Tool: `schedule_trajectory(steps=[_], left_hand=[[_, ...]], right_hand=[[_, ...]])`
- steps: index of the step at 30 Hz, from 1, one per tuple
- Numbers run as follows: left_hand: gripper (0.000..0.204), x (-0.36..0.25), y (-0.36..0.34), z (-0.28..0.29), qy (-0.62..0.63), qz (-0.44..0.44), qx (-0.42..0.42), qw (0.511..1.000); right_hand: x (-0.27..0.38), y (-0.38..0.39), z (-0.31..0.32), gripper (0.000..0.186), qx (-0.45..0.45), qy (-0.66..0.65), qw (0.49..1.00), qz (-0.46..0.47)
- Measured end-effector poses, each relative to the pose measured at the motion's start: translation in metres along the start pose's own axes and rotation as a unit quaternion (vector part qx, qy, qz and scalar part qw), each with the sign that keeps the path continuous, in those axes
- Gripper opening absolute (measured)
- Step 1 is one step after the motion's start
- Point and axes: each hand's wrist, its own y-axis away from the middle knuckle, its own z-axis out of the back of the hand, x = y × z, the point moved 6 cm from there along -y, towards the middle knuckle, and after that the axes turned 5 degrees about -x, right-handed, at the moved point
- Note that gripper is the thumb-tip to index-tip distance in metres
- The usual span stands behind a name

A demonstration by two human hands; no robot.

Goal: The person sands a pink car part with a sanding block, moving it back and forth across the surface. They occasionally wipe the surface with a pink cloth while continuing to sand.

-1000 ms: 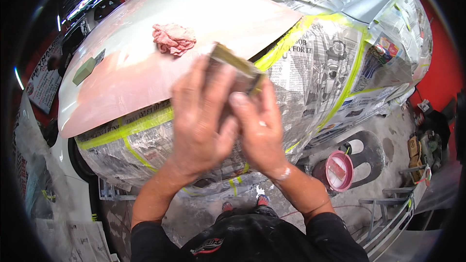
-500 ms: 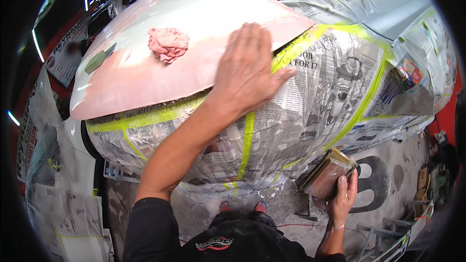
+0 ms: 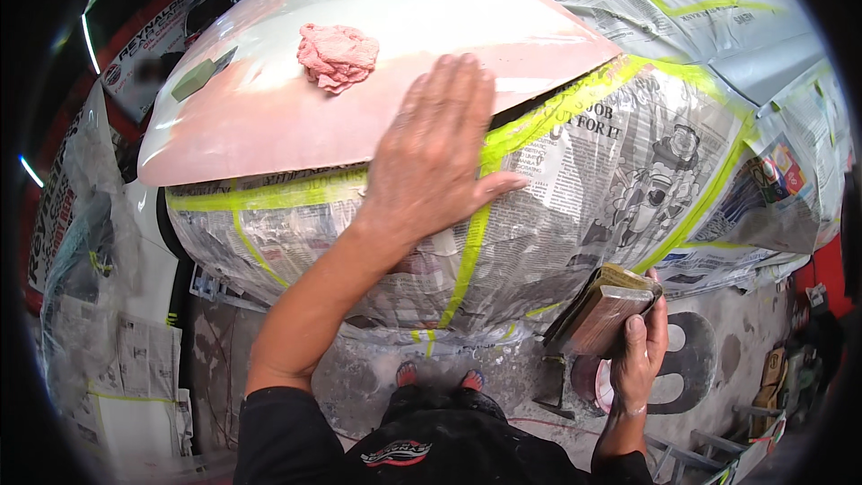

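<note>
Plainly, the left hand (image 3: 435, 148) lies flat over the lower edge of a curved, glossy pink-and-white car panel (image 3: 269, 112), its fingers straight and close together, thumb spread toward the printed newspaper covering (image 3: 557, 224), gripping nothing. Well apart, to the right and lower down, the right hand (image 3: 639, 350) has its fingers closed around the side of a brown, rectangular block with a yellowish edge (image 3: 609, 310), held tilted in front of the covering. On the panel sit a crumpled pink cloth (image 3: 337, 57) and, farther left, a small green oblong block (image 3: 193, 79). Bright yellow-green tape (image 3: 465, 274) crosses the newspaper.
</note>
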Motion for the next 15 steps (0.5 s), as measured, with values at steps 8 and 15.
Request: schedule_trajectory(steps=[8,15], left_hand=[[0.11,0.015,0.011,0.005,-0.011,0.006,-0.019,1.0],[0.1,-0.03,-0.03,-0.017,0.179,-0.03,-0.068,0.981]], right_hand=[[0.01,-0.002,0.0,0.062,0.003,0.05,0.999,0.009],[0.065,-0.028,-0.04,0.063,-0.02,0.041,0.994,0.096]])
